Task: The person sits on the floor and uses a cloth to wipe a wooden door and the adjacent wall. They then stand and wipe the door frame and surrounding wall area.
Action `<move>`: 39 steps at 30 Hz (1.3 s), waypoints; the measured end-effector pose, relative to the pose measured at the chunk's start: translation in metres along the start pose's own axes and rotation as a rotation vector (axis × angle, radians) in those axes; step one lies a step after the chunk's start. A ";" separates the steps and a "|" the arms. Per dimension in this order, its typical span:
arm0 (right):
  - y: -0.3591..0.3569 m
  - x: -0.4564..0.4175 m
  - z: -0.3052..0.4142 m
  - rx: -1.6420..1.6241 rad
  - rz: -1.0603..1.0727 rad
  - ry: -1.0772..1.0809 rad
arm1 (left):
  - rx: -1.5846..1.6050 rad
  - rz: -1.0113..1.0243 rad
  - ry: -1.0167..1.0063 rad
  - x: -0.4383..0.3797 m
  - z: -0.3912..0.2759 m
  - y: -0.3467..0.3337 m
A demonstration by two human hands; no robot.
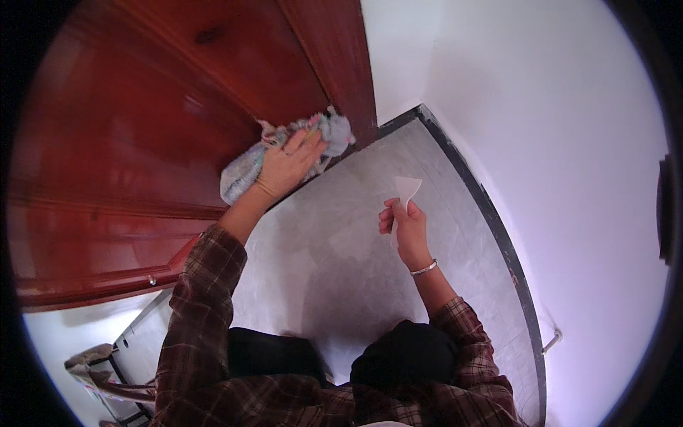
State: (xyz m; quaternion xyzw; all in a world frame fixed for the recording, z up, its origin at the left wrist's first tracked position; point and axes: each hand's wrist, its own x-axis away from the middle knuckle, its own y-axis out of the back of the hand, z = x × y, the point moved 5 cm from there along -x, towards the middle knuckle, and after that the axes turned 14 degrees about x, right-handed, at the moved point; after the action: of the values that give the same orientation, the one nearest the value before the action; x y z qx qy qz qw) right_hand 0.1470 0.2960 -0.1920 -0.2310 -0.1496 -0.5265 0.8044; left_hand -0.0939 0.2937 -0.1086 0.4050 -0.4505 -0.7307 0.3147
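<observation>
My left hand (288, 166) lies with its palm and fingers over a bunched, multicoloured cloth (243, 173), pressing it against the lower part of a reddish-brown wooden door (133, 139). The hand hides the cloth's middle. Over the grey floor, my right hand (410, 229) grips a white scraper (408, 187) by its handle, with the flared blade pointing away from me. The scraper touches neither the door nor the wall.
Black skirting (469, 171) runs along the foot of the white wall (533, 107) on the right. A small metal doorstop-like fitting (552, 341) projects there. A dark-framed stand with fabric draped over it (90, 360) stands at lower left. Grey tiled flooring (341, 229) lies before my knees.
</observation>
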 end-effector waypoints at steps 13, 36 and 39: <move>-0.008 0.006 -0.024 0.100 0.079 -0.071 | 0.035 0.160 -0.050 0.002 -0.052 -0.161; -0.031 0.034 -0.061 0.262 0.162 -0.096 | 0.144 1.202 1.720 0.648 0.020 0.209; -0.061 0.037 -0.065 0.242 0.280 -0.102 | 0.976 0.419 1.995 0.675 -0.027 0.211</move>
State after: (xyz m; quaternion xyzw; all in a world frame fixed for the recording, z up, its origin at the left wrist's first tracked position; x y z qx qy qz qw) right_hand 0.1054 0.2124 -0.2157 -0.1774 -0.2190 -0.3750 0.8831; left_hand -0.3703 -0.3579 -0.1310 0.8035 -0.2942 0.2405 0.4583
